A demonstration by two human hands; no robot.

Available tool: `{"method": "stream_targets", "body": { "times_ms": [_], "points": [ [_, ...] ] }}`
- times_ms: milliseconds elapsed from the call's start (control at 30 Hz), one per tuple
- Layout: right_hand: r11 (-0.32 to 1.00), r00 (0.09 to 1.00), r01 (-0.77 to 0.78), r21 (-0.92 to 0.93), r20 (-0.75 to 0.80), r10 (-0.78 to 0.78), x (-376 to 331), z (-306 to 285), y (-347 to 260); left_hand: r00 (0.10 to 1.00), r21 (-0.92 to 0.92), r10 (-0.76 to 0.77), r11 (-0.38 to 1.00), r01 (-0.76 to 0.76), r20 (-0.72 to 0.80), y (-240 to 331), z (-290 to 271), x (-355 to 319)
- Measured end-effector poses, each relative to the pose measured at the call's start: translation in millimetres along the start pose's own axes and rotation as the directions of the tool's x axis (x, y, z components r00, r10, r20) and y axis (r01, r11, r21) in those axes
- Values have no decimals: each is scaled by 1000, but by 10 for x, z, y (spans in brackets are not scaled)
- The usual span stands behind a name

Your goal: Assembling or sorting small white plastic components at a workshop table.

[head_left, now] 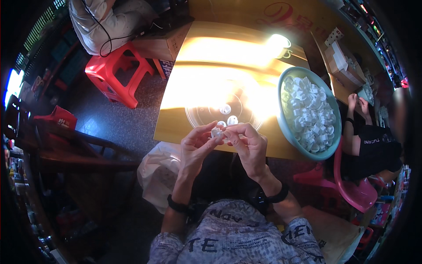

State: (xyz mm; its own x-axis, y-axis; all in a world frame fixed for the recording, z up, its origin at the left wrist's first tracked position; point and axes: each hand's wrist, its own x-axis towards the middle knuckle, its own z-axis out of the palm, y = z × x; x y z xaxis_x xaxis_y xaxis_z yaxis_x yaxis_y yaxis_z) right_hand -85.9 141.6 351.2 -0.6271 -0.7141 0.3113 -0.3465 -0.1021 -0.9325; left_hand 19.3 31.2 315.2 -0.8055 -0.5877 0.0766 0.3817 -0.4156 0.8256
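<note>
Over the near edge of the table, my two hands meet at a small white plastic part (216,132). My left hand (193,147) pinches it between thumb and fingers. From the other side, my right hand (250,149) closes its thumb and forefinger on the part's right end; the fingers partly hide it. Just beyond my fingertips is a clear round tray (190,115) with a few white round parts (225,108) in it. To the right stands a light-blue oval basin (281,112) heaped with white plastic parts (310,114).
Sunlight glares on the wooden table (169,127). A cup (279,46) stands at the far side. A red stool (110,75) is at the left, a white bag (158,169) below the table edge. Another person (371,145) sits at right by a cardboard box (347,70).
</note>
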Motion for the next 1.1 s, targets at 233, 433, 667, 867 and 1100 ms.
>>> {"method": "stream_targets", "body": {
  "times_ms": [233, 433, 667, 867, 1100],
  "points": [
    [977, 989, 145, -155, -10, -149, 16, 23, -33, 1000, 10, -18, 1000, 18, -1, 14, -16, -13],
    [968, 985, 169, -183, 2, -172, 17, 15, -20, 999, 7, -40, 999, 41, -13, 23, -16, -20],
    [956, 979, 197, -219, -3, -202, -18, 10, -22, 1000, 25, -1, 1000, 0, 8, 26, 14, -30],
    [949, 977, 213, -234, 55, -206, 33, -11, -64, 999, 10, -41, 999, 41, 1, -26, -35, -29],
    [974, 980, -163, 157, 137, 141, 5, -103, -94, 1000, 15, -11, 1000, 11, 9, 38, 5, -16]
  ]
}}
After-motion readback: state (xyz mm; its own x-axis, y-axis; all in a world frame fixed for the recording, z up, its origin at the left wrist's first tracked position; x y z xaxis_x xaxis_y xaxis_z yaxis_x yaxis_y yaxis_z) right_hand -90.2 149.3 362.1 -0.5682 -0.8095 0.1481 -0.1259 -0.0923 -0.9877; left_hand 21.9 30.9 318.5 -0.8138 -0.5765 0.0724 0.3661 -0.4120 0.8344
